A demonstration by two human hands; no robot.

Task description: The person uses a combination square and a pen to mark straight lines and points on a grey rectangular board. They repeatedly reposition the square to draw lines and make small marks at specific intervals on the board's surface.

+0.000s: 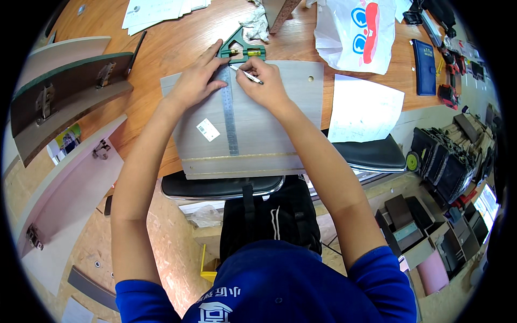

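Observation:
A grey wood-grain board (pixel 274 121) lies on the table in front of me, with a small white label (pixel 208 130) on its face. Across it runs the steel blade of a combination square (pixel 230 126), whose green head sits at the board's far edge. My left hand (pixel 200 78) presses on the square, fingers along the green head and thumb by the blade. Pinched in my right hand (pixel 264 83) is a white pen (pixel 249 75), its tip beside the blade near the head. Two grooved or cut lines cross the board near its front edge.
Cabinet panels with metal hinges (pixel 46 102) stand at the left. A white plastic bag (pixel 350 37), a paper sheet (pixel 366 107) and a blue notebook (pixel 424 67) lie to the right. Beyond the table's front edge are black stool seats (pixel 371 153). Board offcuts (pixel 431 237) fill the lower right.

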